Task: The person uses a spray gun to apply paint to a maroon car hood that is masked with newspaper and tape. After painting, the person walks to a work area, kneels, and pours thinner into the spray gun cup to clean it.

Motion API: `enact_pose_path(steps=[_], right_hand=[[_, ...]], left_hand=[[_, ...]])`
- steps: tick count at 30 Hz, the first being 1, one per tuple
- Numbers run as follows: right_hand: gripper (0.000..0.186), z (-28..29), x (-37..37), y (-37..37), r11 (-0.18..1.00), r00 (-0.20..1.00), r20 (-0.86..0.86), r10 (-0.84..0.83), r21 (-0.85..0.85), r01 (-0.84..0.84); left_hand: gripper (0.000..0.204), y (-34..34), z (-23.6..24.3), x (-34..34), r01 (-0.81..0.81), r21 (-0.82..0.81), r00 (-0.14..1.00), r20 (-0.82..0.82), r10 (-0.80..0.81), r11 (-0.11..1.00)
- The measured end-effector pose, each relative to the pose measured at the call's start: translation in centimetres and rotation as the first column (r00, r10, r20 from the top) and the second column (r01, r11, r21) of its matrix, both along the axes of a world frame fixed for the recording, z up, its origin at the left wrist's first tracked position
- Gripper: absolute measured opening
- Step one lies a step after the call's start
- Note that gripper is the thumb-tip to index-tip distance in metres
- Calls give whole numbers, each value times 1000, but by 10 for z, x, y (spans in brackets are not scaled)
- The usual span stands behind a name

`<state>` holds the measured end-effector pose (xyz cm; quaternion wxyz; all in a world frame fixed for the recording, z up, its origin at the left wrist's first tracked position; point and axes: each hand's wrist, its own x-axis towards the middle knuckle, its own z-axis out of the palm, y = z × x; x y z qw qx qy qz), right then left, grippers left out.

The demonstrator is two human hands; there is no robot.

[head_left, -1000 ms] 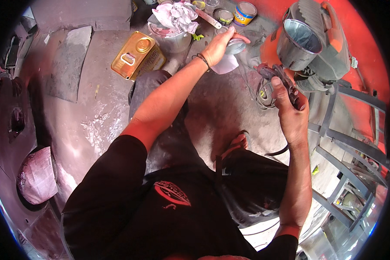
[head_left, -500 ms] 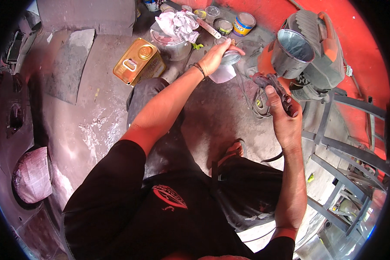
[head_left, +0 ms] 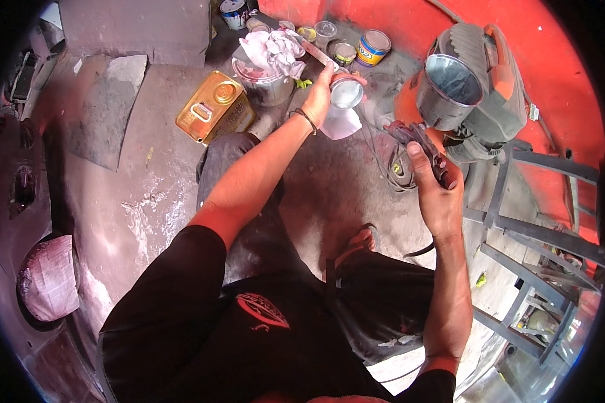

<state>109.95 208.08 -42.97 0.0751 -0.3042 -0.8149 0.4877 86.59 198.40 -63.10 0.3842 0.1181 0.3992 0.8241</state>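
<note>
My left hand (head_left: pixel 318 101) is closed around a small round cup (head_left: pixel 347 94) with a pale grey inside. Just below the cup shows a white paper-like piece (head_left: pixel 341 122); whether it touches the cup I cannot tell. My right hand (head_left: pixel 438 195) wraps around a dark, red-stained spray gun (head_left: pixel 420 142), thumb along its back. A grey metal cup (head_left: pixel 449 87), open at the top, stands at the gun's far end and looks joined to it. A flat stirring stick (head_left: pixel 319 54) lies past my left fingertips.
A golden metal can (head_left: pixel 214 111) and a bucket (head_left: pixel 265 91) topped with crumpled cloth (head_left: pixel 273 50) stand left. Beyond are several small tins, one a blue-yellow tin (head_left: pixel 374 47). A grey-orange machine (head_left: pixel 494 87), cable (head_left: pixel 398 176) and metal frame (head_left: pixel 517 232) are at right.
My left hand has moved slightly left and nearer with the cup, whose inside shows more now. My right hand and the spray gun are slightly lower in view; the whole view has shifted a little.
</note>
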Motion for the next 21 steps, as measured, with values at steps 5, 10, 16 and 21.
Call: enact_pose_path(steps=[5,10,16,21], right_hand=[[48,2,1,1,999,1000,30,4,39,-5],[46,-6,0,0,995,999,-26,42,87,-40],[45,-7,-1,2,995,999,-14,36,99,-35],[49,-5,1,1,997,1000,10,9,81,-10]], left_hand=[[88,1,-7,-3,-35,65,987,158,24,997],[87,6,-17,-1,-108,11,976,193,104,994],[87,8,-20,0,-137,-18,968,209,138,990],[89,6,-20,0,-93,19,976,199,87,995]])
